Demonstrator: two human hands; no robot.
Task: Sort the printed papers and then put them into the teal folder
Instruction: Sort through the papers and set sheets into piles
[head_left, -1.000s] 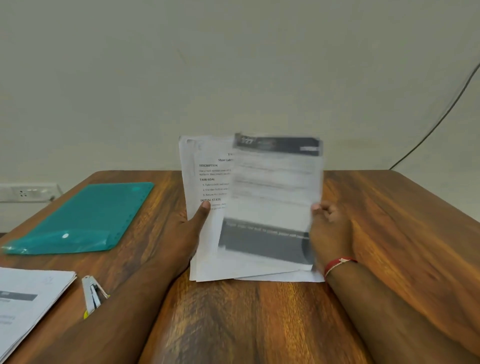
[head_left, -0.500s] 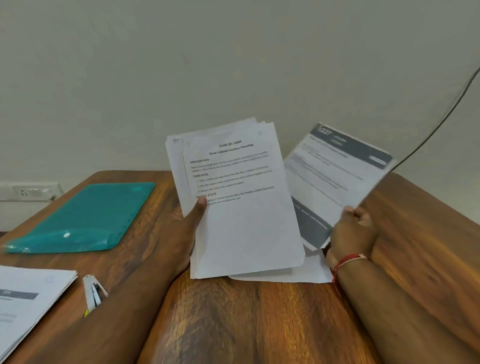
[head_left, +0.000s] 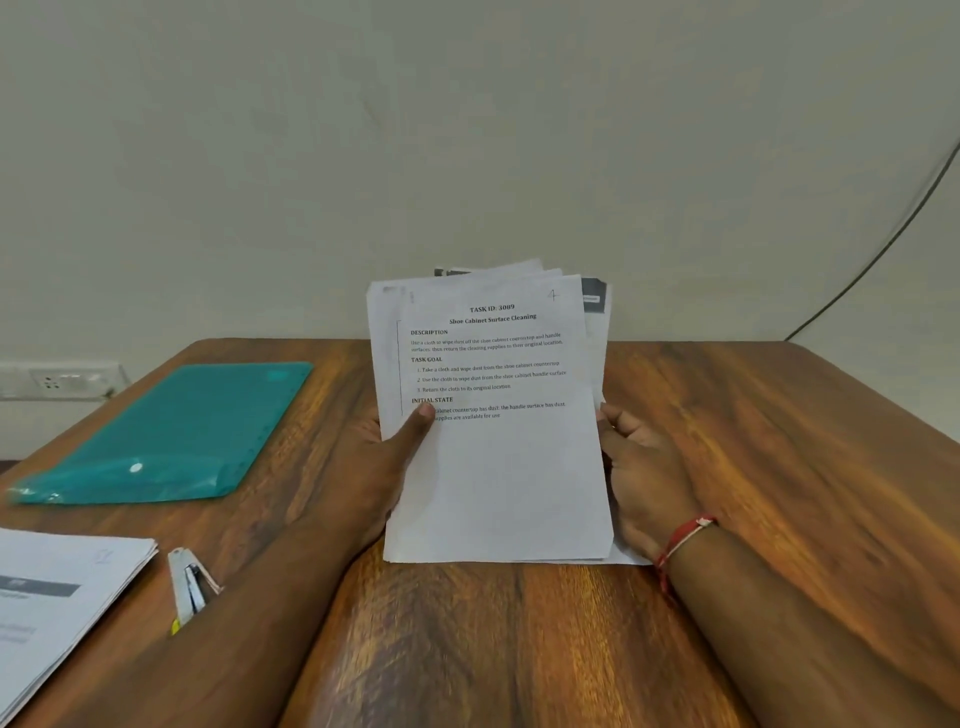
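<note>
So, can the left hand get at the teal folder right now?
Probably yes: only bare table lies between the left hand and the teal folder, though that hand is busy gripping the paper stack.

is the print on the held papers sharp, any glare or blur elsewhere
Head view: print on the paper stack reads sharply; a glare spot sits on the teal folder; the paper pile at lower left is blurred; soft light, no hard shadows.

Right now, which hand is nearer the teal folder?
Left. The left hand grips the paper stack, just right of the teal folder; the right hand holds its far edge.
</note>
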